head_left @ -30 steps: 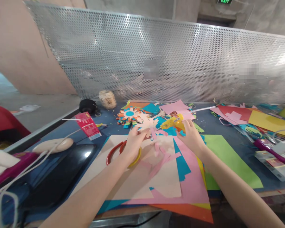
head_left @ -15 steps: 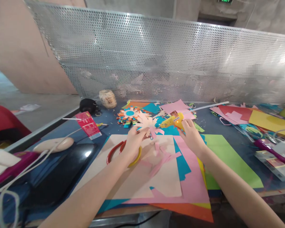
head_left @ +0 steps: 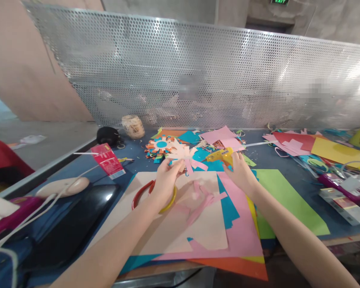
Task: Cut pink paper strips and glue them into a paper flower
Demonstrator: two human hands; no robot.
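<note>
My left hand (head_left: 167, 179) pinches a paper flower (head_left: 189, 161) with cream and pink strip petals, held above the paper sheets. My right hand (head_left: 241, 172) is wrapped round a yellow glue gun (head_left: 219, 156), whose nozzle points left toward the flower with a small gap between them. Under my left forearm lie scissors with red and yellow handles (head_left: 141, 193), partly hidden. Loose pink paper strips (head_left: 199, 204) rest on a cream sheet (head_left: 168, 238). Behind the flower sits a finished-looking orange, white and blue paper flower (head_left: 161, 145).
Left of the sheets are a dark phone-like slab (head_left: 75, 224), a red packet (head_left: 108, 161) and white cables. A green sheet (head_left: 288, 204) lies to the right, with coloured scraps (head_left: 294, 144) beyond it. A perforated metal screen (head_left: 204, 72) closes the table's far side.
The glue gun's nozzle has drawn back to the right, away from the flower's middle. My left hand still holds the flower, now turned slightly. The view has shifted a little.
</note>
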